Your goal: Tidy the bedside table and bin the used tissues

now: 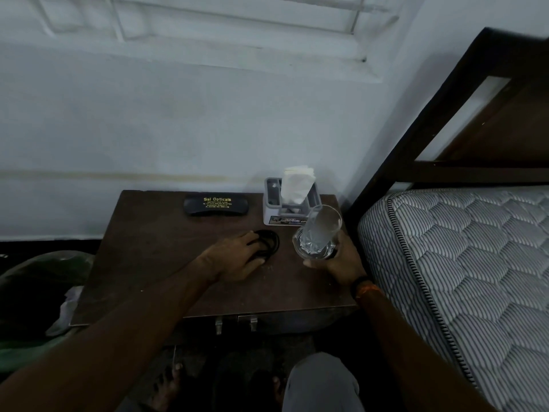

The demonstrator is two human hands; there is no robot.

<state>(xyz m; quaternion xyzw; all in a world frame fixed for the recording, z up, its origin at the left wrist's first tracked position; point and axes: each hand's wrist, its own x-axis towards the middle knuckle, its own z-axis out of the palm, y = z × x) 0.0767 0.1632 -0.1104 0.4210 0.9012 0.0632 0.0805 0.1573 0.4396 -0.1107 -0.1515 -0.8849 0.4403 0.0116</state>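
Both hands are over the near half of the bedside table (142, 263). His right hand (341, 264) is wrapped around the foot of a clear glass tumbler (319, 233), which leans away from him near the tabletop's right edge; whether its base touches the wood I cannot tell. On that wrist sits a dark band (361, 285) with an orange thread beside it. His left hand (237, 257) lies palm down near the middle of the tabletop, fingers curled onto a coil of black cable (269, 240), though how firm the grip is I cannot tell.

Farther back, at the far right corner, a grey holder (273, 209) stands with white tissues (295, 182) sticking up out of it; a printed label on its front is partly covered by the glass. Along the far edge, left of the holder, lies a black spectacle case (215, 205) with gold lettering reading "Sai Opticals".

The tabletop is dark brown wood, scuffed and speckled with pale crumbs. Two metal handles (236, 324) show under its near edge. A pale painted wall (178, 114) rises behind. To the right stands a bed with a dark frame (421, 114) and a striped quilted mattress (475, 263).

Left of the table, in deep shadow, a green bag-lined bin (38, 278) holds something white and crumpled (66, 307), too dim to identify.
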